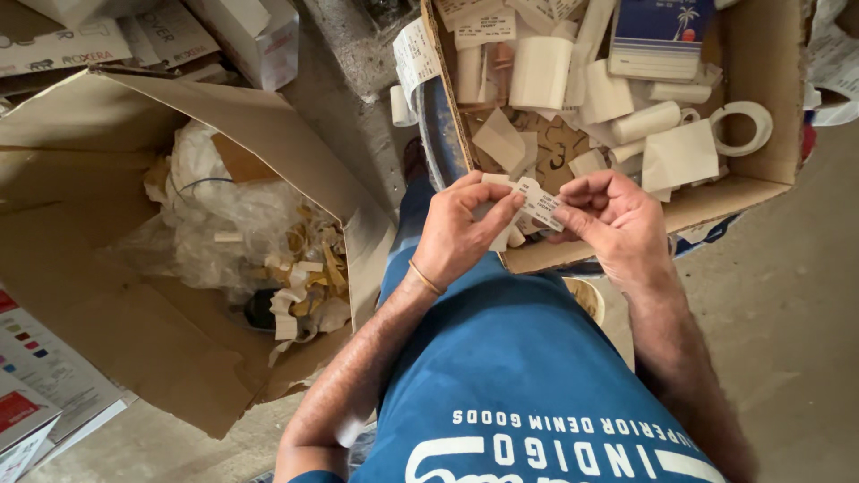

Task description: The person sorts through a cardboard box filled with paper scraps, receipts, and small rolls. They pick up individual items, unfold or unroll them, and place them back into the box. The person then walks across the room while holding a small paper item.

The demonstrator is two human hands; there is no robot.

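My left hand (461, 231) and my right hand (613, 219) meet in front of my chest, both pinching a small white printed label (540, 202). The left hand also holds a strip of white backing paper under the label, with a thin bangle on its wrist. The hands hover over the near edge of a cardboard box (761, 183) that holds several white label rolls (646, 122), loose paper pieces and a blue-and-white packet (658, 36).
A large open cardboard box (134, 358) at left holds crumpled clear plastic (224, 224) and peeled paper scraps (309, 286). White cartons (250, 31) lie at the top left, printed sheets (36, 376) at the bottom left. Concrete floor (796, 313) shows on the right.
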